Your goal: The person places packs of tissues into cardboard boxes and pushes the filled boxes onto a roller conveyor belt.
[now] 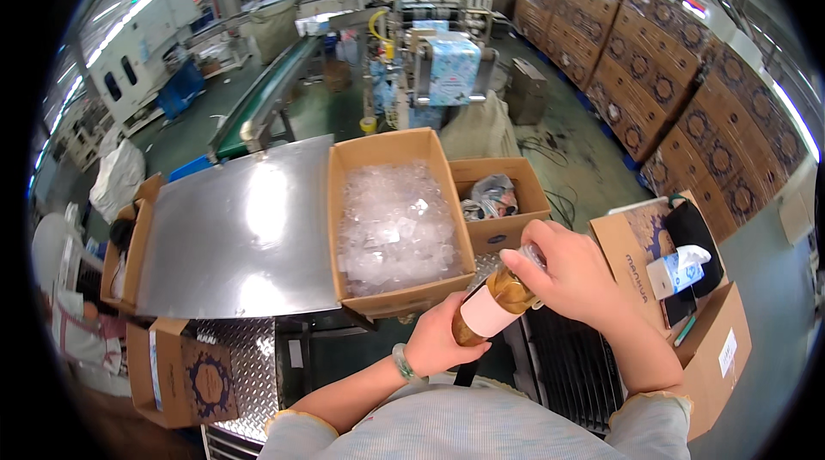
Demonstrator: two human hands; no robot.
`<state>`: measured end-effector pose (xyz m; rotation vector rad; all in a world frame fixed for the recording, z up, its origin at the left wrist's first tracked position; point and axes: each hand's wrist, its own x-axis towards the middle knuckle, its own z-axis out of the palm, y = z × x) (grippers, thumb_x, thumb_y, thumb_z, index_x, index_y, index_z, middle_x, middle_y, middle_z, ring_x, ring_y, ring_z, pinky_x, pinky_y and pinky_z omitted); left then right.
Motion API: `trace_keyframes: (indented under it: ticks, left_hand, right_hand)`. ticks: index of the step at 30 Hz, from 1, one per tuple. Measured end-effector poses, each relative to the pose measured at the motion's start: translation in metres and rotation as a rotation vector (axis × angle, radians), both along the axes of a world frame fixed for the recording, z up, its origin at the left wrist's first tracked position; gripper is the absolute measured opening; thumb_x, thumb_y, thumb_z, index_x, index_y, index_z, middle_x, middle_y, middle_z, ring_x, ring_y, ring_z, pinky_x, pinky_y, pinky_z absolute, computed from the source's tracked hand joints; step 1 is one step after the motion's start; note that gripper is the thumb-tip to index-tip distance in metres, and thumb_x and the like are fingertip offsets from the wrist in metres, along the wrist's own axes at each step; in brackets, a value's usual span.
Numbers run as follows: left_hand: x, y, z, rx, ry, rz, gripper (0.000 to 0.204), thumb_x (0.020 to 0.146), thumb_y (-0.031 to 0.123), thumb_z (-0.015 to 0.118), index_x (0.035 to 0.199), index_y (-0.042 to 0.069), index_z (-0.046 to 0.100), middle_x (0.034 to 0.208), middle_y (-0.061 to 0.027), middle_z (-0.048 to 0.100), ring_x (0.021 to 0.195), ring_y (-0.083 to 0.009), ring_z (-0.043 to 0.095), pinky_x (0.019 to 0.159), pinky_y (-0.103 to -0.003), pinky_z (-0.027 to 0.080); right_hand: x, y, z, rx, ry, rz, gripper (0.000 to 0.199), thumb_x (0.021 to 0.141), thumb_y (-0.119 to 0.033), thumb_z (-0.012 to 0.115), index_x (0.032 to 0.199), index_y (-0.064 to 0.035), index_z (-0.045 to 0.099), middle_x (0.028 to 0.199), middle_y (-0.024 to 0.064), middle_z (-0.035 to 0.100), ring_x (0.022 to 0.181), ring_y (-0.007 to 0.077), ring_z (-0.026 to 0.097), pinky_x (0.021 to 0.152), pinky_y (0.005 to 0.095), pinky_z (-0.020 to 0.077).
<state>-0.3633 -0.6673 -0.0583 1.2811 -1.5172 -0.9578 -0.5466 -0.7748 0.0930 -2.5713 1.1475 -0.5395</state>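
Note:
A bottle (491, 312) of amber-brown contents with a pale pink label is held tilted in front of my body, its top toward the upper right. My left hand (438, 335), below a green bangle, is closed around its lower part. My right hand (563, 271) grips the top, and the fingers hide most of the cap. Just beyond my hands stands an open cardboard box (342, 155) full of small clear plastic pieces (400, 224).
A shiny metal tabletop (223, 237) lies left of the box. A smaller carton (507, 228) holds crumpled plastic. On a box at right are a tissue pack (679, 271) and a phone (677, 307). Further back are a green conveyor (266, 91), a machine with blue printed film (453, 69) and stacked cartons (644, 56).

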Motion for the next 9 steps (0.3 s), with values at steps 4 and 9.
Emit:
trace_keyframes:
  ticks: [4, 9]
  left_hand:
    - [0.013, 0.059, 0.02, 0.016, 0.11, -0.003, 0.078, 0.07, 0.027, 0.089, 0.134, 0.003, 0.053, 0.117, -0.0132, 0.068, 0.108, -0.0245, 0.068, 0.097, -0.037, 0.051]
    - [0.015, 0.131, 0.003, 0.147, 0.134, 0.038, 0.093, 0.068, 0.037, 0.093, 0.145, 0.007, 0.049, 0.131, -0.0124, 0.065, 0.123, -0.025, 0.062, 0.109, -0.038, 0.043]
  right_hand:
    - [0.029, 0.034, 0.009, -0.017, -0.219, 0.2, 0.035, 0.085, -0.036, 0.074, 0.082, -0.0024, 0.063, 0.075, 0.0144, 0.063, 0.064, 0.0358, 0.063, 0.058, 0.043, 0.0501]
    - [0.048, 0.084, 0.016, 0.013, -0.125, 0.479, 0.029, 0.084, -0.033, 0.075, 0.085, -0.0044, 0.067, 0.073, 0.014, 0.062, 0.062, 0.0316, 0.065, 0.057, 0.0372, 0.0508]
